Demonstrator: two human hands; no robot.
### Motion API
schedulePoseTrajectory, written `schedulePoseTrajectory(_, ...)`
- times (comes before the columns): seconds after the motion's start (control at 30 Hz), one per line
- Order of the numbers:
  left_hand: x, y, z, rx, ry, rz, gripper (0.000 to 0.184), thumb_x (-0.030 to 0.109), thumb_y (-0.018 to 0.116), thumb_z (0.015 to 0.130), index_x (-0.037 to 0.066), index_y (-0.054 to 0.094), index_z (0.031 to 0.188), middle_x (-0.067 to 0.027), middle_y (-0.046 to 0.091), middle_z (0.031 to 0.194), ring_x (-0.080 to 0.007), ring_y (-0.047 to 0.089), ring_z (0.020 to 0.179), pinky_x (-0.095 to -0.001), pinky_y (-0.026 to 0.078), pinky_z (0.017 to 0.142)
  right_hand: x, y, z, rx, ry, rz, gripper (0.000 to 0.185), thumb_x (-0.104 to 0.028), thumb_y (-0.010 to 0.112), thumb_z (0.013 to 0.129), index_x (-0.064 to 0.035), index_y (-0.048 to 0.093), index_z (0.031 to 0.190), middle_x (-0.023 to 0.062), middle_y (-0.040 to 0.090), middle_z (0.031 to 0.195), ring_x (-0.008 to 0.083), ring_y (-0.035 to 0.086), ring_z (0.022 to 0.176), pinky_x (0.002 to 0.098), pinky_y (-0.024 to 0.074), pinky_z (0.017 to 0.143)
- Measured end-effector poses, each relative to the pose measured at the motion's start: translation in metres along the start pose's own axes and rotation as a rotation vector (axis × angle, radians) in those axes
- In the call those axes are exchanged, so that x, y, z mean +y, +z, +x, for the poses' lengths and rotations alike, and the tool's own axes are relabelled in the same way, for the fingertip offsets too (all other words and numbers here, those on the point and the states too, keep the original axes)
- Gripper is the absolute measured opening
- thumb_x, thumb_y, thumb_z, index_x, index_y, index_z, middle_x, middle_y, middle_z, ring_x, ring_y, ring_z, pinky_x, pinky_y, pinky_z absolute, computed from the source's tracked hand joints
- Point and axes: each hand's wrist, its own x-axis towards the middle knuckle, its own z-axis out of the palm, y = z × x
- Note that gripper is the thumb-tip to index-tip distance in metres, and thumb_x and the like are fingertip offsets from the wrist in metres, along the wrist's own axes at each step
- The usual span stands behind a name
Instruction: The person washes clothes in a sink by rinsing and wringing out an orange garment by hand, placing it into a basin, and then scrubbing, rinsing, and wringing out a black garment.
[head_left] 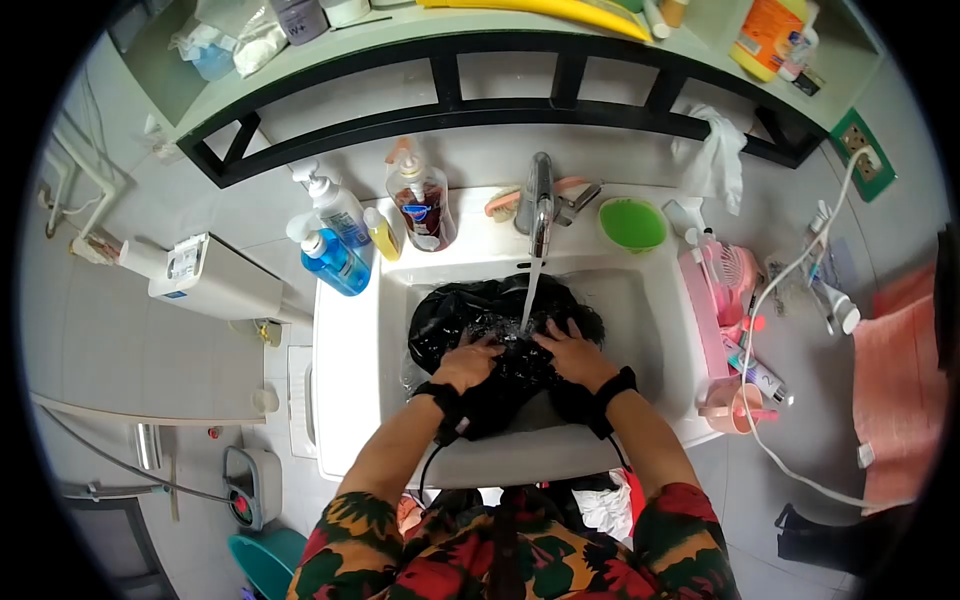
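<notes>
A soaked, shiny black cloth, perhaps a garment, lies bunched in the white sink. Water runs from the chrome faucet onto it and splashes between my hands. My left hand rests on the cloth's left part, its fingers stretched toward the stream and partly in the water. On the other side, my right hand presses on the cloth with its fingers spread. Both wrists wear black bands with cables. What kind of garment it is cannot be made out.
Pump bottles and a red-brown soap bottle stand on the sink's back left. A green bowl sits at the back right, near a pink rack. A white cable hangs at right. Above is a black-framed shelf.
</notes>
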Motion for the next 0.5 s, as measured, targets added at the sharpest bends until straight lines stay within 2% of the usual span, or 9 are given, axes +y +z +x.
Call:
schedulePoseTrajectory(0.03,-0.009,-0.001,-0.001,0.05,0.036,-0.147,0.033,0.022,0.048,0.082,0.015,0.056,0.113,-0.0082,0.049,0.123,-0.0289,0.047,0.111,-0.0321,0.038,0.093,0.008,0.0,-0.005,0.048,-0.072,0.084,0.046,-0.017,0.054,0.076,-0.0203,0.047,0.122,0.012,0.042,0.129,0.038,0.032,0.122,0.0473,0.035,0.094)
schedulePoseTrajectory(0.07,-0.019,-0.004,-0.001,0.094,0.052,-0.197,0.032,0.023,0.05,0.081,0.012,0.057,0.111,-0.01,0.053,0.117,-0.029,0.049,0.107,-0.031,0.039,0.092,0.014,-0.001,-0.005,0.089,-0.033,0.222,0.039,-0.014,0.054,0.075,-0.0146,0.053,0.114,0.0119,0.056,0.111,0.0376,0.049,0.105,0.0411,0.0397,0.09)
schedulePoseTrajectory(0.1,-0.027,-0.011,-0.003,0.135,0.067,-0.246,0.033,0.025,0.051,0.08,0.01,0.058,0.108,-0.0117,0.056,0.111,-0.0291,0.051,0.104,-0.0299,0.039,0.091,0.017,-0.009,-0.009,0.1,-0.036,0.22,0.039,-0.014,0.054,0.075,-0.0146,0.053,0.114,0.0119,0.056,0.111,0.0376,0.049,0.105,0.0411,0.0397,0.09)
schedulePoseTrajectory(0.17,0.014,-0.074,-0.042,0.114,-0.272,-0.866,0.037,0.023,0.054,0.082,0.002,0.052,0.112,-0.0157,0.059,0.102,-0.0259,0.057,0.091,-0.0344,0.05,0.066,0.019,-0.033,-0.017,0.328,0.027,0.235,0.023,-0.014,0.053,0.077,-0.0077,0.058,0.099,0.0127,0.062,0.092,0.0322,0.058,0.082,0.0437,0.0486,0.069)
schedulePoseTrajectory(0.2,0.013,-0.081,-0.044,0.214,-0.215,-0.986,0.042,0.021,0.053,0.084,-0.002,0.046,0.119,-0.0146,0.056,0.104,-0.0231,0.057,0.082,-0.0322,0.051,0.056,0.0,-0.071,-0.035,0.283,0.156,0.525,0.023,-0.014,0.053,0.078,-0.0049,0.057,0.099,0.0128,0.061,0.089,0.0296,0.059,0.077,0.0398,0.0499,0.062)
schedulePoseTrajectory(0.3,0.046,-0.146,-0.076,0.343,-0.134,-1.255,0.047,0.018,0.051,0.086,-0.005,0.037,0.124,-0.0129,0.051,0.105,-0.0136,0.053,0.065,-0.0268,0.054,0.053,-0.013,-0.134,-0.048,0.483,0.086,1.042,0.024,-0.017,0.051,0.081,0.0008,0.055,0.097,0.0123,0.057,0.078,0.0212,0.059,0.066,0.0294,0.0503,0.046)
schedulePoseTrajectory(0.37,0.069,-0.183,-0.097,0.48,0.04,-1.403,0.048,0.016,0.054,0.084,-0.004,0.036,0.124,-0.0045,0.045,0.081,-0.0129,0.051,0.06,-0.0297,0.057,0.057,-0.025,-0.18,-0.062,0.655,-0.021,1.005,0.033,-0.015,0.053,0.079,0.0035,0.051,0.107,0.0113,0.059,0.081,0.0217,0.06,0.068,0.0327,0.0531,0.049)
schedulePoseTrajectory(0.47,0.094,-0.239,-0.13,0.468,0.306,-1.43,0.042,0.016,0.053,0.084,-0.001,0.037,0.119,-0.0036,0.044,0.07,-0.0164,0.056,0.056,-0.0315,0.057,0.059,-0.067,-0.256,-0.104,0.735,-0.092,1.213,0.028,-0.014,0.053,0.08,0.0026,0.052,0.102,0.0102,0.059,0.084,0.0194,0.061,0.072,0.0343,0.0546,0.052)
schedulePoseTrajectory(0.5,0.106,-0.255,-0.145,0.529,0.412,-1.504,0.019,0.012,0.053,0.083,-0.001,0.05,0.097,-0.0091,0.053,0.088,-0.0233,0.06,0.064,-0.0366,0.057,0.062,-0.077,-0.272,-0.115,0.813,-0.135,1.219,0.026,-0.014,0.053,0.08,0.002,0.052,0.1,0.0101,0.059,0.085,0.0191,0.061,0.073,0.0347,0.0549,0.053)
